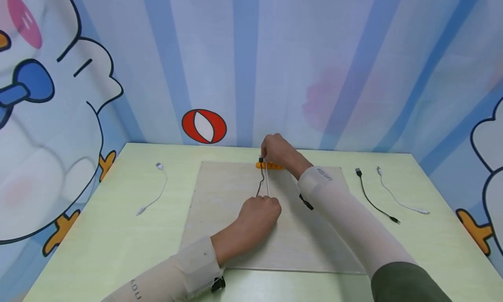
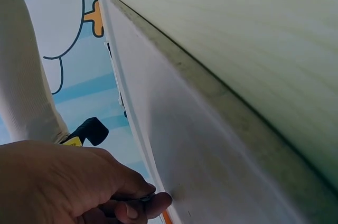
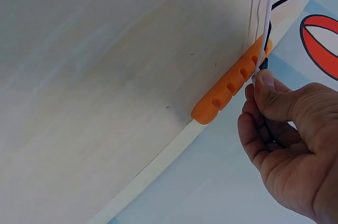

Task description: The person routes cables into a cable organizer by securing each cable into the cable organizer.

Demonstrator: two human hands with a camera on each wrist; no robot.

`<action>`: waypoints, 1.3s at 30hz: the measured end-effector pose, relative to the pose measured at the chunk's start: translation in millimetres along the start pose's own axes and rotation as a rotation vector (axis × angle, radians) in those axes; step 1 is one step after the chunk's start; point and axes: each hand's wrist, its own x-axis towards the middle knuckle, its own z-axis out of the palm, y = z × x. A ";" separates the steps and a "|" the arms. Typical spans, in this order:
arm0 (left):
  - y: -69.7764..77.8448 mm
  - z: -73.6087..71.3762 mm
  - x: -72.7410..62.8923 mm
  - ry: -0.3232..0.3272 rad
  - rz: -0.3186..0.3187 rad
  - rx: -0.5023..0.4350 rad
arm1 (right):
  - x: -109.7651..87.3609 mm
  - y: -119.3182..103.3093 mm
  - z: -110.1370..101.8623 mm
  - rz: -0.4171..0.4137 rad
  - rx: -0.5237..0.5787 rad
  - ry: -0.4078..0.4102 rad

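Note:
An orange cable holder (image 3: 231, 87) with a row of notches lies along the back edge of the beige board. My right hand (image 1: 279, 150) pinches a white cable (image 3: 268, 18) near its end beside the holder. Close by, a black cable (image 1: 262, 175) runs from the holder, its black plug (image 1: 261, 159) standing beyond it. Nearer to me, my left hand (image 1: 255, 219) grips the white cable's lower stretch, pulled straight between both hands. Something small and dark shows between the left thumb and fingers (image 2: 158, 203); most of it is hidden. The black cable's lower end disappears behind this hand.
A short white USB cable (image 1: 163, 186) lies on the table at left. To the right are a black USB cable (image 1: 369, 199) and another white cable (image 1: 394, 198). The beige board (image 1: 220, 197) lies mid-table. A striped cartoon backdrop (image 1: 283, 66) rises behind the table.

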 end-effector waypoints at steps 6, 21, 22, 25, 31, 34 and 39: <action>0.8 3.6 3.3 -0.002 0.010 -0.016 | 4.1 -3.5 3.4 0.032 -0.033 0.003; -0.2 0.4 3.6 0.006 0.009 -0.011 | 1.7 -3.2 -2.6 0.014 -0.015 -0.007; -0.2 0.1 3.6 0.004 0.007 -0.012 | 1.6 -3.1 -2.6 0.017 -0.016 -0.008; -0.4 0.5 3.5 -0.001 0.002 -0.011 | 2.2 -2.6 -1.3 0.020 -0.019 -0.002; -1.3 1.9 3.0 -0.017 -0.005 -0.007 | 3.8 -3.1 3.2 0.042 -0.044 0.017; -1.7 1.8 2.9 -0.034 -0.011 -0.011 | 4.0 -3.7 4.2 0.050 -0.043 0.026; -2.6 1.5 0.9 -0.050 -0.021 -0.026 | 5.5 -4.9 5.3 0.032 -0.045 0.022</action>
